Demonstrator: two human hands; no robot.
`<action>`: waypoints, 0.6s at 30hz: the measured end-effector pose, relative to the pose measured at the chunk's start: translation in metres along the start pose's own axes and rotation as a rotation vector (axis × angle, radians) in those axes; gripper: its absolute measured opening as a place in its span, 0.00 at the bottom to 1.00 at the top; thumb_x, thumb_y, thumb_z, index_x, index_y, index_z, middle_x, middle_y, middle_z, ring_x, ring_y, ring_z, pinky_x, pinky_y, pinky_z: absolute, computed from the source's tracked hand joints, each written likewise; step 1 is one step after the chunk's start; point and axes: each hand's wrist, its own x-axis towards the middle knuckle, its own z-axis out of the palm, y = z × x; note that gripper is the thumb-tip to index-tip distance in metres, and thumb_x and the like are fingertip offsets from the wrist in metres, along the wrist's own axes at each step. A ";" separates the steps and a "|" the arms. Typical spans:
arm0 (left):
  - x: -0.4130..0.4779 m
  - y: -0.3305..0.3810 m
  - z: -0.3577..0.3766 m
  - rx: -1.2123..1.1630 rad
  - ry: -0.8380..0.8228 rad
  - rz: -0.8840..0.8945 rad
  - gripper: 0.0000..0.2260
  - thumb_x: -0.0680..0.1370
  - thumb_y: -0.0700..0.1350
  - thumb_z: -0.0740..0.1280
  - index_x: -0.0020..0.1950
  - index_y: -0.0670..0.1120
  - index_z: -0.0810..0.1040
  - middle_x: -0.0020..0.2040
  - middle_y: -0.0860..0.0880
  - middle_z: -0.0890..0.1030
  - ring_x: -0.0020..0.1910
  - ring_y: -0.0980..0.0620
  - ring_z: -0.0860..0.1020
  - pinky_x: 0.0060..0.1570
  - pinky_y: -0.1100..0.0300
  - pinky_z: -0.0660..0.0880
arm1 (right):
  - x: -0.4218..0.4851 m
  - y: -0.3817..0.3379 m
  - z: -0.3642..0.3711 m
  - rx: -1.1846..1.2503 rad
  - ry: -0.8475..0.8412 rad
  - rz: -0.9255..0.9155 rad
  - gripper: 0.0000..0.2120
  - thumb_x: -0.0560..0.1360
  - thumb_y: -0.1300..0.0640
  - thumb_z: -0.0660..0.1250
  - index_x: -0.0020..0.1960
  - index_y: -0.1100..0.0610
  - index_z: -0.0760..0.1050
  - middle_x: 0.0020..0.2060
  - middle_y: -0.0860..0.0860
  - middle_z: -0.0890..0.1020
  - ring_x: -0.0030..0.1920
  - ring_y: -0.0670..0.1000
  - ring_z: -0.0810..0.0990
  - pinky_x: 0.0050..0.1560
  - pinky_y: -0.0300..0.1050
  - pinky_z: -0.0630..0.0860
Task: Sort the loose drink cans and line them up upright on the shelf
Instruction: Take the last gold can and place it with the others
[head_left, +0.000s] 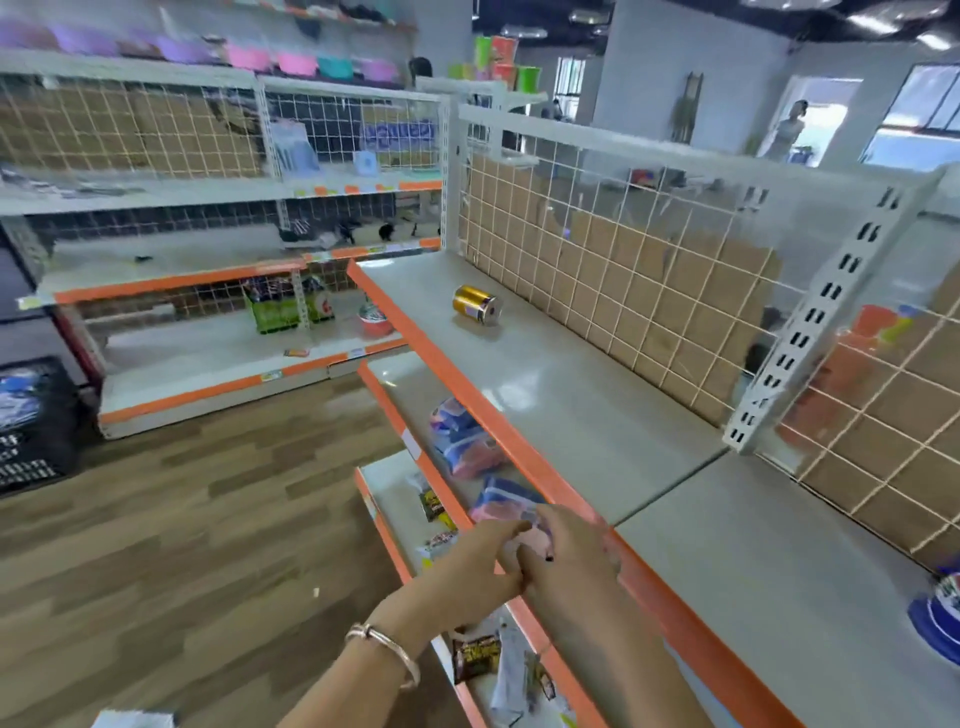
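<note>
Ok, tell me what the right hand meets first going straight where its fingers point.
Probably the pink-and-blue plastic packet lying on the lower shelf, directly ahead of the right hand; blur hides whether they touch already.

Wood-plank floor (182, 545), white wire-backed racks (156, 200), bright windows (930, 104) far right.

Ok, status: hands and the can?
Left hand and right hand together at front edge of top shelf, hold unclear. Gold can on its side on that shelf, untouched. Nothing seen blocking it.
</note>
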 end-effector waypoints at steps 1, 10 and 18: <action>0.013 -0.001 -0.008 -0.011 0.012 -0.002 0.18 0.77 0.36 0.61 0.66 0.43 0.71 0.56 0.51 0.74 0.57 0.53 0.73 0.56 0.70 0.67 | 0.016 -0.004 -0.001 -0.010 0.002 -0.026 0.18 0.70 0.50 0.65 0.60 0.46 0.76 0.56 0.45 0.79 0.61 0.49 0.76 0.61 0.43 0.67; 0.115 -0.029 -0.043 -0.061 0.205 -0.095 0.20 0.76 0.40 0.66 0.68 0.48 0.70 0.56 0.56 0.71 0.62 0.55 0.73 0.54 0.74 0.63 | 0.135 -0.017 -0.015 -0.153 -0.050 -0.096 0.21 0.73 0.48 0.64 0.65 0.47 0.73 0.61 0.48 0.77 0.65 0.50 0.72 0.60 0.43 0.68; 0.199 -0.059 -0.079 -0.055 0.288 -0.125 0.20 0.77 0.41 0.64 0.68 0.52 0.70 0.60 0.57 0.70 0.59 0.57 0.73 0.56 0.67 0.66 | 0.214 -0.018 -0.002 -0.244 -0.195 0.020 0.34 0.68 0.39 0.54 0.74 0.47 0.62 0.74 0.47 0.62 0.75 0.49 0.57 0.73 0.48 0.56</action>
